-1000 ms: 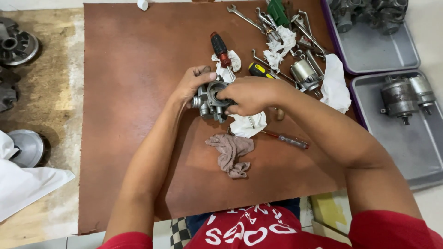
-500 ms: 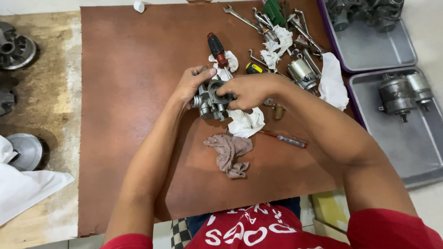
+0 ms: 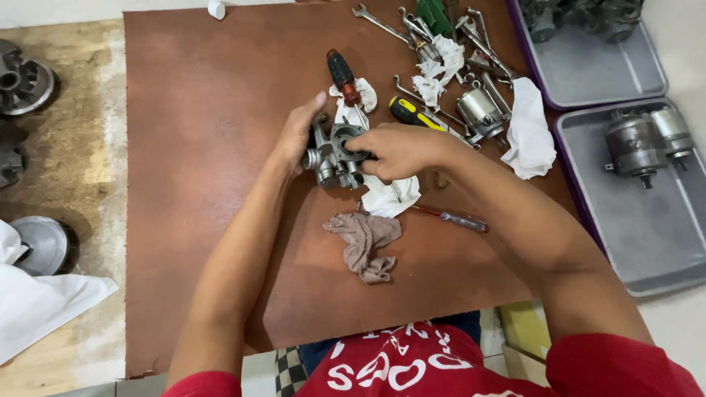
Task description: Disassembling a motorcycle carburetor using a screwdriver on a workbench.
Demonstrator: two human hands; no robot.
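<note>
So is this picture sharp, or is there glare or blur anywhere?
Head view: even, soft light, faint shadows under the arms; left hand, right hand and the metal part look sharp; mild shine on the grey tray; edges slightly bowed.

One carburetor (image 3: 337,156). Three screwdrivers: red-black (image 3: 343,76), yellow-black (image 3: 412,114), clear-handled (image 3: 460,219). Two grey trays (image 3: 588,73) (image 3: 654,242). One brown rag (image 3: 365,242). Two motors (image 3: 634,145) (image 3: 671,129) in the near tray. Wrenches heaped, uncountable.
</note>
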